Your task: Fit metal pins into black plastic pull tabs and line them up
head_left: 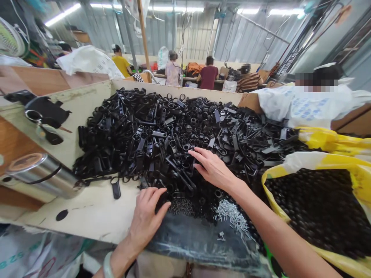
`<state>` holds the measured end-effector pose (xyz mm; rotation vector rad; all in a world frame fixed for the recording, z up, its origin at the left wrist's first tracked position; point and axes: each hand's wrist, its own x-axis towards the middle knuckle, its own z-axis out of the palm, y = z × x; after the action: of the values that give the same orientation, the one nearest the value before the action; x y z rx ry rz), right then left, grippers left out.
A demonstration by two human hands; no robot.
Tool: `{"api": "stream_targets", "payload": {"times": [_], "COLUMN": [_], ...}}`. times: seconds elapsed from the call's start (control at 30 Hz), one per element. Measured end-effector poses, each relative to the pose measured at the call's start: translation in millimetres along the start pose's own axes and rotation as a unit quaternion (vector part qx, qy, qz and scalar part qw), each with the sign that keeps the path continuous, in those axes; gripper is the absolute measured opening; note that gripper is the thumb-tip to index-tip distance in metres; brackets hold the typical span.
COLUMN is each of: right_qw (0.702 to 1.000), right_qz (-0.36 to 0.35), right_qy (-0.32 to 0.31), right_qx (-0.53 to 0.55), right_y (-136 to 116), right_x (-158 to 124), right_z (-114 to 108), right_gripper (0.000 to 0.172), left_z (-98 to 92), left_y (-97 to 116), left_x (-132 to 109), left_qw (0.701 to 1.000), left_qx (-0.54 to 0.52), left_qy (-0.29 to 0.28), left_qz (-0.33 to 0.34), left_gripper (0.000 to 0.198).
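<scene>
My left hand (149, 208) is at the front edge of a heap of black plastic parts (150, 135). Its thumb and fingers are curved and apart; dark pieces show between them, and I cannot tell whether it touches one. Over the middle of the heap reaches my right hand (213, 168), fingers stretched out, nothing visible in them. Many parts are flat handles with a ring at one end; one such ringed part (116, 188) lies alone at the left. Small grey metal pins (181, 207) and shiny silver pins (232, 216) lie in front of the heap.
A steel flask (49, 175) lies tilted at the left, below keys (43, 125) on the bin's side. At right stands a yellow-and-white sack (278, 173) of small black pieces. A dark mat (203, 239) covers the front edge. Several people sit farther back.
</scene>
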<state>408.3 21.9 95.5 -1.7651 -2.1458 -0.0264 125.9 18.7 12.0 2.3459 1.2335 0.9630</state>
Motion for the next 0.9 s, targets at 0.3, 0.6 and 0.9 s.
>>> {"api": "stream_targets", "payload": {"times": [0.3,0.6,0.9], "right_qw": [0.984,0.972,0.884], "right_qz": [0.139,0.200,0.267], "right_qy": [0.033,0.065,0.214], "right_qx": [0.104,0.103,0.319], "right_y": [-21.1,-18.1,-9.2], "right_x": [-115.4,-117.6,-147.6], "right_z": [5.9,34.7,13.0], "right_gripper": [0.019,0.017,0.041], "left_z": [6.5,-11.5,-2.6], "left_y": [-12.1,-13.3,-2.4], "left_x": [20.1,40.3,40.6], "left_qw": [0.998,0.999,0.994], "left_qx": [-0.039,-0.020,0.070], "left_qy": [-0.052,-0.012,0.004], "left_qz": [-0.003,-0.027,0.080], "left_gripper": [0.037,0.041,0.049]}}
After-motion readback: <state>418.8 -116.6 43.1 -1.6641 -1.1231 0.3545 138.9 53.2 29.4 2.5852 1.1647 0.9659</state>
